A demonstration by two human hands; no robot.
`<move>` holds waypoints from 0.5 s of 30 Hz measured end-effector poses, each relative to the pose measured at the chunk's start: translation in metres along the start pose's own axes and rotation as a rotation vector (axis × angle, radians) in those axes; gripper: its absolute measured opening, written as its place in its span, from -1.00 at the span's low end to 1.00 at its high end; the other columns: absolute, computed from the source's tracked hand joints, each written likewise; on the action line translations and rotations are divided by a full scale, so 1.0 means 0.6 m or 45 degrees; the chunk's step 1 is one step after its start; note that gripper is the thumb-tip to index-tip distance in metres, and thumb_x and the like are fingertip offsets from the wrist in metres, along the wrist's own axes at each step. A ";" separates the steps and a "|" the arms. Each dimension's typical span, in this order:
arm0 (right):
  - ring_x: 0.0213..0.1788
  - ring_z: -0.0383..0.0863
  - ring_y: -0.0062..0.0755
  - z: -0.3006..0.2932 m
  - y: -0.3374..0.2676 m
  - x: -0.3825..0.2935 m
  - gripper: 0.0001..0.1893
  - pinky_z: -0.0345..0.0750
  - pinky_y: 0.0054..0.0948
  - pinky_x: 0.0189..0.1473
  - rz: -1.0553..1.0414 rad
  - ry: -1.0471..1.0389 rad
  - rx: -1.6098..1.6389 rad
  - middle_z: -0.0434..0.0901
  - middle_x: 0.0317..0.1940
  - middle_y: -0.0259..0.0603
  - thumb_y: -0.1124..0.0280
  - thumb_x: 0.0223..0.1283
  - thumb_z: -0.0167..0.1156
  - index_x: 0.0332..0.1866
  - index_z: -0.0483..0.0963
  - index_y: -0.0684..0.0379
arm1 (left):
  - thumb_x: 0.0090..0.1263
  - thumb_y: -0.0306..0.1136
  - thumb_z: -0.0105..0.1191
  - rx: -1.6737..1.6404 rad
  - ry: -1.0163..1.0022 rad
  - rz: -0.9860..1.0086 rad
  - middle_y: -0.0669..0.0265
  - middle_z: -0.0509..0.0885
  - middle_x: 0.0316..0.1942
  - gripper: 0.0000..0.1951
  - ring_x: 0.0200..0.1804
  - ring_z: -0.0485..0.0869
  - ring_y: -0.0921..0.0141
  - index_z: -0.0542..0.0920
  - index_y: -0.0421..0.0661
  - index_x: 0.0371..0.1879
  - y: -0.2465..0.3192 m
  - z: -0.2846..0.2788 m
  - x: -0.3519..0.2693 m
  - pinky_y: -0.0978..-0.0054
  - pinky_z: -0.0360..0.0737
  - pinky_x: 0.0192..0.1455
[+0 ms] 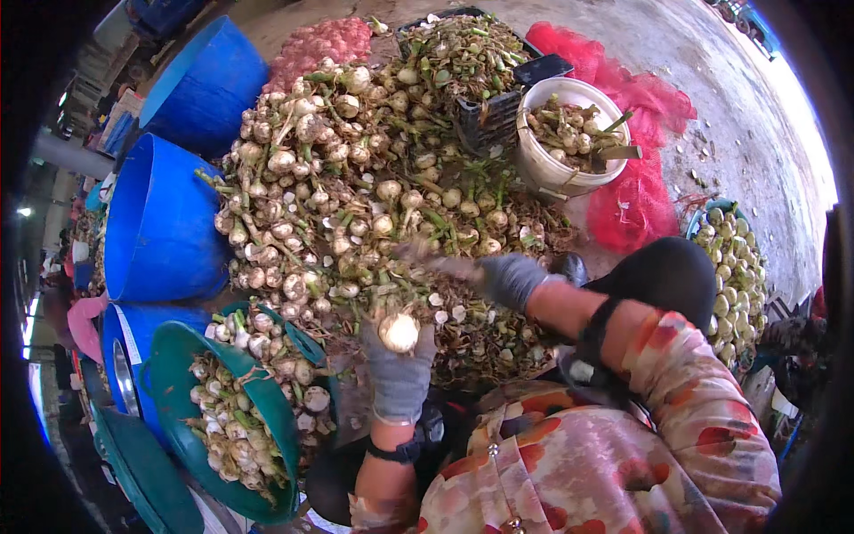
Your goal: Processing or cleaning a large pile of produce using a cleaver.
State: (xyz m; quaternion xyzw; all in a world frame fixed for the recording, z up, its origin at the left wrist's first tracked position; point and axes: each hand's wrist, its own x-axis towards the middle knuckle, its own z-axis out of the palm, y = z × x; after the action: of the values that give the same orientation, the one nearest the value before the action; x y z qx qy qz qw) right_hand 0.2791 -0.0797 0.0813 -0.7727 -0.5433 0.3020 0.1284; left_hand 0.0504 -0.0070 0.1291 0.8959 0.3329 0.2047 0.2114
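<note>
My left hand [398, 380], in a grey knit glove, grips a garlic bulb [399, 332] whose pale, flat face is turned up towards me. Its stalk end points away over the heap. My right hand [514, 280], gloved too and blurred, is closed around a tool that looks like a knife [450, 265]. The blade reaches left over the pile, just beyond the bulb and apart from it. A big heap of garlic bulbs with stalks [293, 167] spreads before me. Dry trimmings and cut slices [487, 340] lie under my right forearm.
Green basins [163, 374] of garlic stand at my left, beside large blue tubs [133, 220]. Beyond the heap are a black crate [490, 123] of trimmings, a white bucket [534, 163] and red netting [624, 207]. A full mesh bag [320, 47] lies far back; another container [694, 220] stands right.
</note>
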 end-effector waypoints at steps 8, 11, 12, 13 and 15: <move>-0.34 0.65 0.06 -0.044 -0.087 -0.052 -0.73 0.57 -0.11 -0.27 -0.148 0.236 0.078 0.63 -0.43 0.00 0.19 0.05 0.24 -0.18 0.53 0.08 | 0.18 -0.17 0.36 -0.547 0.128 -0.288 0.10 0.49 0.10 -0.20 0.04 0.54 0.26 0.23 -0.25 0.32 0.006 -0.047 0.040 0.31 0.46 0.18; -0.37 0.63 0.06 -0.052 -0.121 -0.067 -0.75 0.55 -0.11 -0.31 -0.296 0.215 0.043 0.60 -0.49 -0.03 0.22 -0.01 0.26 -0.25 0.51 0.10 | 0.26 -0.05 0.24 -0.319 0.155 -0.154 0.08 0.54 0.05 -0.30 0.04 0.55 0.10 0.33 -0.22 0.28 -0.042 -0.019 0.013 0.13 0.31 0.30; -0.38 0.63 0.06 -0.054 -0.121 -0.069 -0.76 0.55 -0.11 -0.32 -0.338 0.147 0.040 0.59 -0.50 -0.04 0.23 -0.02 0.26 -0.27 0.50 0.10 | 0.29 -0.10 0.20 -0.044 0.049 -0.045 0.09 0.57 0.01 -0.42 0.03 0.56 0.10 0.41 -0.19 0.20 -0.048 -0.012 0.011 0.13 0.35 0.27; -0.38 0.63 0.06 -0.056 -0.120 -0.071 -0.77 0.54 -0.11 -0.33 -0.380 0.078 0.038 0.59 -0.51 -0.04 0.25 -0.03 0.26 -0.29 0.49 0.10 | 0.32 -0.16 0.17 0.231 -0.056 0.066 0.11 0.60 -0.02 -0.54 0.03 0.56 0.11 0.50 -0.16 0.12 -0.053 -0.008 0.008 0.14 0.39 0.24; -0.37 0.64 0.05 -0.059 -0.122 -0.078 -0.76 0.54 -0.12 -0.33 -0.386 0.063 0.007 0.60 -0.48 -0.04 0.27 -0.02 0.25 -0.24 0.49 0.11 | 0.34 -0.27 0.11 0.036 -0.159 -0.111 0.13 0.64 -0.08 -0.72 0.01 0.58 0.13 0.59 -0.11 -0.03 -0.059 -0.002 -0.005 0.13 0.44 0.18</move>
State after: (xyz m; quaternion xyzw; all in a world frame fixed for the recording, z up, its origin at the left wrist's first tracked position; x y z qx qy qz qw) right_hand 0.2341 -0.0909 0.1627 -0.6888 -0.6495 0.2616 0.1879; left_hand 0.0298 0.0155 0.1111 0.8944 0.3607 0.1342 0.2278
